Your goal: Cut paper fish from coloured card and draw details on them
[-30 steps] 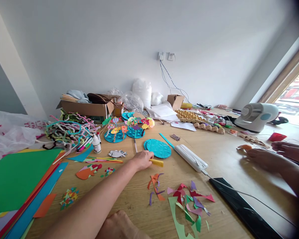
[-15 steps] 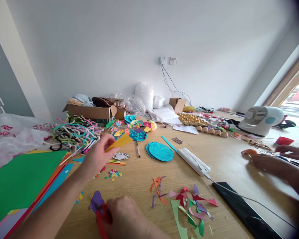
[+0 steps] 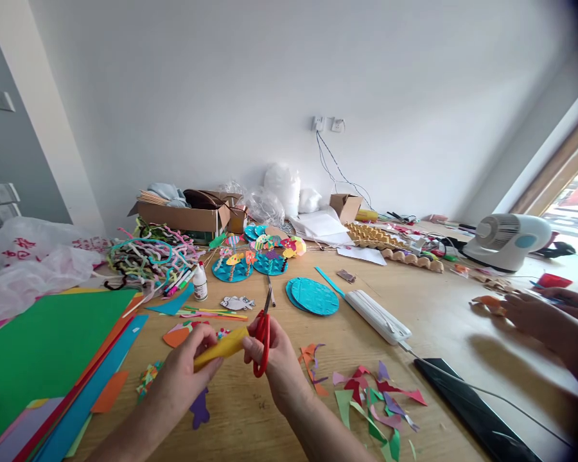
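Left hand (image 3: 182, 372), pinching yellow paper (image 3: 225, 347), and right hand (image 3: 285, 369), gripping red-handled metal scissors (image 3: 266, 335), had drawn together near a purple paper cutout (image 3: 200, 409).

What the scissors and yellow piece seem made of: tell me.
The scissors: red handles, smooth and glossy, so probably plastic; blades grey and slim, likely metal. The yellow piece: matte, thin and bent, so likely paper, possibly light card.
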Demonstrator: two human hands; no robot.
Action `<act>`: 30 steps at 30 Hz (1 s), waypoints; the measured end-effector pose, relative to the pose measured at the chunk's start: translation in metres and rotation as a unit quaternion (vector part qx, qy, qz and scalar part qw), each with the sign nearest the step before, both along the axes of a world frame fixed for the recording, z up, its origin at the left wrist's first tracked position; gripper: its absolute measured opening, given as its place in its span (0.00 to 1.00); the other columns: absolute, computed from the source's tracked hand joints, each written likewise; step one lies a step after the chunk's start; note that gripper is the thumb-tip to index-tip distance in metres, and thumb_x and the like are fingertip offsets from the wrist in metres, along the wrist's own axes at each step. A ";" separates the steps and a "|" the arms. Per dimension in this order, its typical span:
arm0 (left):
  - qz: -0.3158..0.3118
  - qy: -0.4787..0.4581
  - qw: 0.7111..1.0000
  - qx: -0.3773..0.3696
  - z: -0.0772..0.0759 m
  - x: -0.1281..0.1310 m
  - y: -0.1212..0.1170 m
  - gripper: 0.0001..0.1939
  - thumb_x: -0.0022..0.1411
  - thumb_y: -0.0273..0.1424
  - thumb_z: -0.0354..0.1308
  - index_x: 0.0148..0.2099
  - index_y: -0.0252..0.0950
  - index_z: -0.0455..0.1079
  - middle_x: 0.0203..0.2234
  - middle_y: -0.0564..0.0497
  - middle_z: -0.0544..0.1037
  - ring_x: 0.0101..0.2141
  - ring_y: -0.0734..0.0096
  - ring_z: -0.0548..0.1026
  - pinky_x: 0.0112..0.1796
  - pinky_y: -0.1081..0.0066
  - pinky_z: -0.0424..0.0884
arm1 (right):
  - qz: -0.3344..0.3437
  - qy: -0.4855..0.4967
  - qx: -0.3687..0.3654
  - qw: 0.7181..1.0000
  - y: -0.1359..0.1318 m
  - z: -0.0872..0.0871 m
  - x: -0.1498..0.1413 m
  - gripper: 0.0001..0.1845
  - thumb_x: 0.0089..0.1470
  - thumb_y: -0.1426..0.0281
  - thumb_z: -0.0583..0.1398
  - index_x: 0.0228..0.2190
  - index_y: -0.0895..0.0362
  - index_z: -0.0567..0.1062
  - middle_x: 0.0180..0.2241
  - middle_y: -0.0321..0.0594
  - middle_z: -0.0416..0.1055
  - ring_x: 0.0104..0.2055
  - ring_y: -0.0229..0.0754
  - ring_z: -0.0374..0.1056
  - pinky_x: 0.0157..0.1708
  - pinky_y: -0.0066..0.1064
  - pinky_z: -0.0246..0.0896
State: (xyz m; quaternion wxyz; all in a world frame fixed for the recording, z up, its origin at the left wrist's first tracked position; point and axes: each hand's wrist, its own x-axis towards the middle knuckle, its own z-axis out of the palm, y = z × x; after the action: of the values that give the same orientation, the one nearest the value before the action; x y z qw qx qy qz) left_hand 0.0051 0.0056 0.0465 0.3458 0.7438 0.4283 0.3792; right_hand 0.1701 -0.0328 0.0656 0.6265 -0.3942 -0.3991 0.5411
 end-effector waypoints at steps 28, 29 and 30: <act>0.070 -0.207 0.959 -0.179 0.009 -0.005 -0.010 0.15 0.48 0.43 0.62 0.23 0.37 0.66 0.17 0.58 0.66 0.22 0.73 0.65 0.25 0.75 0.63 | -0.001 -0.127 -0.081 0.989 0.008 -0.005 0.005 0.15 0.34 0.67 0.64 0.24 0.56 0.63 0.15 0.26 0.61 0.16 0.30 0.55 0.16 0.22 0.50; 0.075 -0.219 0.956 -0.180 0.009 -0.006 -0.011 0.15 0.48 0.43 0.62 0.24 0.37 0.67 0.17 0.58 0.67 0.22 0.73 0.65 0.25 0.75 0.64 | 0.004 -0.135 -0.085 0.987 0.008 -0.004 0.004 0.14 0.34 0.68 0.64 0.24 0.56 0.64 0.15 0.25 0.61 0.16 0.30 0.55 0.16 0.22 0.50; 0.081 -0.236 0.951 -0.182 0.008 -0.006 -0.012 0.16 0.49 0.44 0.62 0.26 0.37 0.69 0.18 0.57 0.68 0.22 0.72 0.66 0.25 0.74 0.64 | 0.004 -0.139 -0.088 0.986 0.007 -0.004 0.004 0.14 0.34 0.69 0.64 0.24 0.56 0.64 0.15 0.25 0.61 0.16 0.30 0.55 0.16 0.22 0.49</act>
State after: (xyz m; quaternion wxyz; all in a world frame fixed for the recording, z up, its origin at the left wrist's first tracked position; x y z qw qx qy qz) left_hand -0.0010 -0.0067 0.0543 0.5346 0.5204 0.4552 0.4859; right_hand 0.1739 -0.0255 0.0617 0.5253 -0.5181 -0.4346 0.5165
